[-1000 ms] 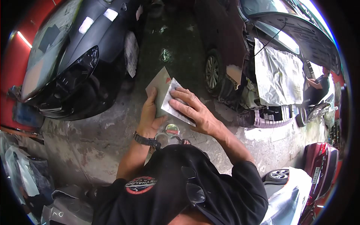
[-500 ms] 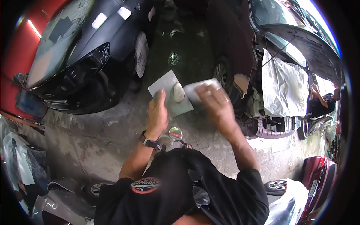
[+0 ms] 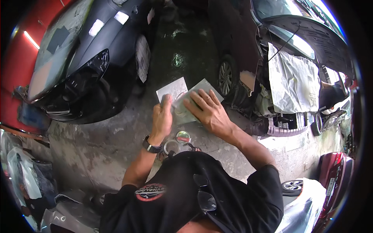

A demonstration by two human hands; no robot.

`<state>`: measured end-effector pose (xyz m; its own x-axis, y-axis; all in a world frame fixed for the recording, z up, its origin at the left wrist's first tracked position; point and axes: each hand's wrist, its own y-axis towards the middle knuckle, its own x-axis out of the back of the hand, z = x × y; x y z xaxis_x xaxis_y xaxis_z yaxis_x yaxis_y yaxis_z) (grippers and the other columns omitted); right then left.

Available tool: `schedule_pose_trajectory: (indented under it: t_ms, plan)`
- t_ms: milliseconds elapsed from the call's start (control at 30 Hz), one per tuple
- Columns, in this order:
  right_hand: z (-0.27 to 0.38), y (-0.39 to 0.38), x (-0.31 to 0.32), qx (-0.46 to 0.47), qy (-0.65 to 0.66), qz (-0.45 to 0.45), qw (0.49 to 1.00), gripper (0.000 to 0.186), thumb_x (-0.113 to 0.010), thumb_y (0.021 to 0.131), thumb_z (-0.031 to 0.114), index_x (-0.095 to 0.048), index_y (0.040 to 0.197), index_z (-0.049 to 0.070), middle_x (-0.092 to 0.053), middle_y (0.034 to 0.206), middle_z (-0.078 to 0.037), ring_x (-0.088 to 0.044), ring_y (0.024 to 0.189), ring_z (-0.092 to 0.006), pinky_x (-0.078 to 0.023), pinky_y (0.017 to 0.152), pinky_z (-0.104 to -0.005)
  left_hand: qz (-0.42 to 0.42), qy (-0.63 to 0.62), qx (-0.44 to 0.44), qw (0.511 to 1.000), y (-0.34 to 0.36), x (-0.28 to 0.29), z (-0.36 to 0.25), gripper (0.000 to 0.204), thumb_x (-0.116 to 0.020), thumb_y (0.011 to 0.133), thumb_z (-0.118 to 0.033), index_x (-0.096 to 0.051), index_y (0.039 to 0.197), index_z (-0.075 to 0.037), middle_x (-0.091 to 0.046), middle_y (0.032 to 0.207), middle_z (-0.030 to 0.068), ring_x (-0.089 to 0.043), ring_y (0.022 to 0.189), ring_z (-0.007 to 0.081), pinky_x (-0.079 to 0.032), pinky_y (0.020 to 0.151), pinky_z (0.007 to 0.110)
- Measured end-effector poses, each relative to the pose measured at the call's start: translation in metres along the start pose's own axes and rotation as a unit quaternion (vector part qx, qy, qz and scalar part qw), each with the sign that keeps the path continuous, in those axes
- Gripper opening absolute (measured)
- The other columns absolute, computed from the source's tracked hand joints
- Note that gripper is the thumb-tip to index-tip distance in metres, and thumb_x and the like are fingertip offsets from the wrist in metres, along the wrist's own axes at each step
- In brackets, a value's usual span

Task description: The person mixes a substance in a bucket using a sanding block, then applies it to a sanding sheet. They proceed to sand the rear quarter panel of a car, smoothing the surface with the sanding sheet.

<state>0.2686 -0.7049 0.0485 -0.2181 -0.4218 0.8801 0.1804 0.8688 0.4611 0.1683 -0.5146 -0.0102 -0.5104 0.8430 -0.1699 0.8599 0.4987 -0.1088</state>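
Gripping the left plate (image 3: 172, 87), the left hand (image 3: 162, 119) lays its thumb along the upper face; its other fingers are mostly hidden. The right hand (image 3: 209, 111) grips the right plate (image 3: 204, 86), fingers spread over its face, the thumb out of sight. Both plates are held above the floor (image 3: 97, 143), in front of the body, the right one tilted and overlapping the left; whether they touch, I cannot tell. A pale patch (image 3: 180, 112) shows, blurred, on the left plate near the overlap. Beyond the left wrist's watch (image 3: 150, 146), a round tin (image 3: 172, 146) stands near a smaller tin (image 3: 183, 136). Ahead, a black car (image 3: 87, 62) is at left and a dark red car (image 3: 235, 35) at right; a white sheet (image 3: 293, 83) hangs beside the latter.
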Motion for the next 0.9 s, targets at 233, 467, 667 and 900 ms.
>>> schedule_pose_trajectory:
  t_ms: [233, 467, 667, 900]
  plan:
    - [-0.019, 0.005, -0.011, -0.104, 0.447, -0.024, 0.888, 0.067, -0.067, 0.074, -0.001, -0.052, 0.139, 0.007, -0.052, 0.138, -0.020, -0.061, 0.113, -0.0392, -0.050, 0.097, -0.0430, 0.002, -0.237, 0.053, 0.970, -0.001, -0.014, -0.011, 0.046, -0.050, 0.103, -0.044, -0.063, 0.115, -0.001, -0.066, 0.106, 0.0062, -0.065, 0.094, 0.0160, -0.054, 0.083, 0.035]
    - [-0.030, -0.043, -0.024, -0.120, 0.190, 0.026, 0.974, 0.057, -0.061, 0.085, 0.014, -0.051, 0.140, 0.014, -0.051, 0.141, -0.017, -0.049, 0.129, -0.0374, -0.040, 0.104, -0.0591, 0.009, -0.157, 0.016, 0.987, -0.002, -0.010, -0.028, 0.050, -0.052, 0.101, -0.045, -0.061, 0.123, -0.001, -0.066, 0.116, 0.0077, -0.065, 0.102, 0.0152, -0.054, 0.085, 0.032]
    - [-0.026, -0.017, -0.012, 0.003, 0.122, 0.021, 0.992, 0.048, -0.059, 0.082, 0.017, -0.060, 0.131, 0.015, -0.053, 0.138, -0.011, -0.049, 0.130, -0.0323, -0.038, 0.104, -0.0578, 0.002, 0.219, -0.081, 0.972, -0.003, -0.016, 0.001, 0.056, -0.046, 0.104, -0.043, -0.064, 0.084, 0.006, -0.058, 0.063, 0.0058, -0.047, 0.064, 0.0084, -0.040, 0.056, 0.035]
    - [0.006, -0.054, -0.022, 0.054, 0.178, 0.094, 0.978, 0.046, -0.060, 0.082, 0.018, -0.062, 0.128, 0.021, -0.056, 0.134, -0.005, -0.051, 0.128, -0.0257, -0.038, 0.104, -0.0558, -0.117, 0.162, -0.034, 0.979, 0.012, -0.014, 0.022, 0.057, -0.049, 0.103, -0.040, -0.064, 0.077, 0.008, -0.059, 0.062, 0.0024, -0.048, 0.061, 0.0101, -0.039, 0.055, 0.037]
